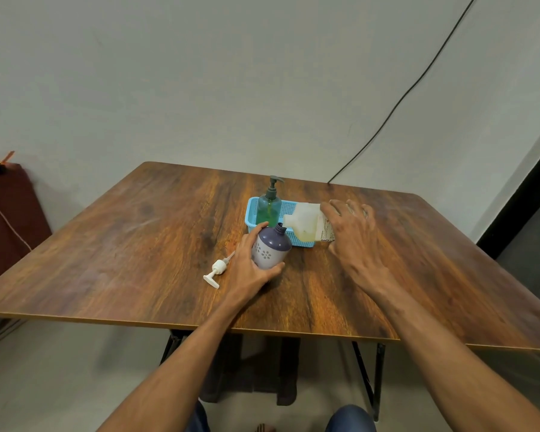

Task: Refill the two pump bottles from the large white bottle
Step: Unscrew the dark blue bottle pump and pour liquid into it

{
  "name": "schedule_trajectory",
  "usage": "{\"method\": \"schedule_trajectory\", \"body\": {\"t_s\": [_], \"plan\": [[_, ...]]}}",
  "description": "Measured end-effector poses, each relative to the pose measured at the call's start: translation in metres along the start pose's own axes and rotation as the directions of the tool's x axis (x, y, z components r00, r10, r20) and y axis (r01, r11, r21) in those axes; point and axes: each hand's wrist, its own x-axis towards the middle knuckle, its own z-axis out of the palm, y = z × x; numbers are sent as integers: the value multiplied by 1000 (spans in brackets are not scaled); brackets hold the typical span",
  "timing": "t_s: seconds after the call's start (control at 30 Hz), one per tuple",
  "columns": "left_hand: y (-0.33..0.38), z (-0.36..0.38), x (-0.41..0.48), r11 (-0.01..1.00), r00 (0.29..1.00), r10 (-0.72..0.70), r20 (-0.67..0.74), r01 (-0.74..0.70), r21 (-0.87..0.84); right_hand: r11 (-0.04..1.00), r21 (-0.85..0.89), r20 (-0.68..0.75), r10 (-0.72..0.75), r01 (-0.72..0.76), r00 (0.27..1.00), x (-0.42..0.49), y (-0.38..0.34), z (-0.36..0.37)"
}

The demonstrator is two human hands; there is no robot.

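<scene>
My left hand (252, 262) grips the purple pump bottle (272, 247), which has white flowers on its lower part, an uncapped neck, and leans to the right. My right hand (353, 235) holds the large white bottle (306, 224) tipped on its side, its spout touching the purple bottle's neck. Yellowish liquid shows inside the white bottle. The white pump head (217, 271) lies on the table left of my left hand. A green pump bottle (269, 204) with its pump on stands upright in the blue basket (252, 215).
The wooden table (138, 244) is bare on the left and the near side. Its front edge runs just above my forearms. A black cable (418, 79) hangs down the wall behind the table. A dark red piece of furniture (10, 213) stands at the far left.
</scene>
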Motion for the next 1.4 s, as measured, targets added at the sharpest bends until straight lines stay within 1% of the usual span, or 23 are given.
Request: {"method": "schedule_trajectory", "body": {"t_s": [0.47, 0.73, 1.03, 1.3, 1.4], "plan": [[-2, 2, 1, 1000, 1000, 6, -10, -6, 5, 999, -23, 17, -24, 25, 1000, 5, 7, 5], [-4, 0, 0, 1000, 1000, 14, -6, -14, 16, 998, -58, -8, -33, 33, 999, 6, 8, 6], [-1, 1, 0, 999, 999, 42, -21, -41, 25, 996, -86, -9, -36, 36, 999, 9, 12, 11], [0, 0, -1, 999, 999, 38, -18, -38, 13, 991, -122, -13, -51, 49, 999, 11, 15, 16], [0, 0, -2, 999, 999, 42, -13, -42, 9, 989, -140, -43, -43, 36, 998, 12, 14, 20]]}}
